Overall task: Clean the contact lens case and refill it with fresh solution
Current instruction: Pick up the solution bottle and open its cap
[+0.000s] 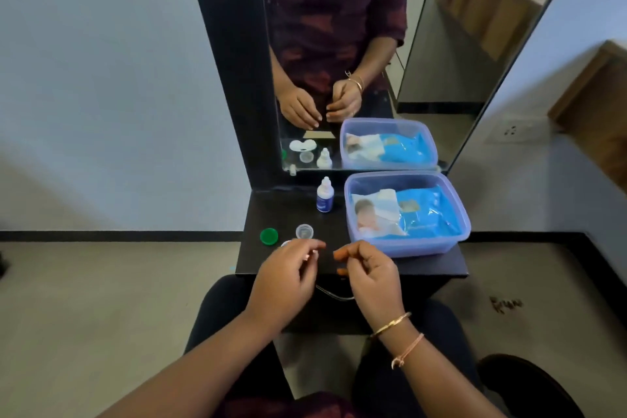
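Where a black counter is set below a mirror on a pale wall, the case is half hidden under the left hand, which is held loosely open. The right hand is loosely curled and empty. A green cap, a bottle and a box are set behind.

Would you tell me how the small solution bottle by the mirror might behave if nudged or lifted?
The solution bottle stands upright, tall on a narrow base, so a sideways nudge would probably tip it. It looks like small plastic, so likely light to lift. Once down, its round body might roll.
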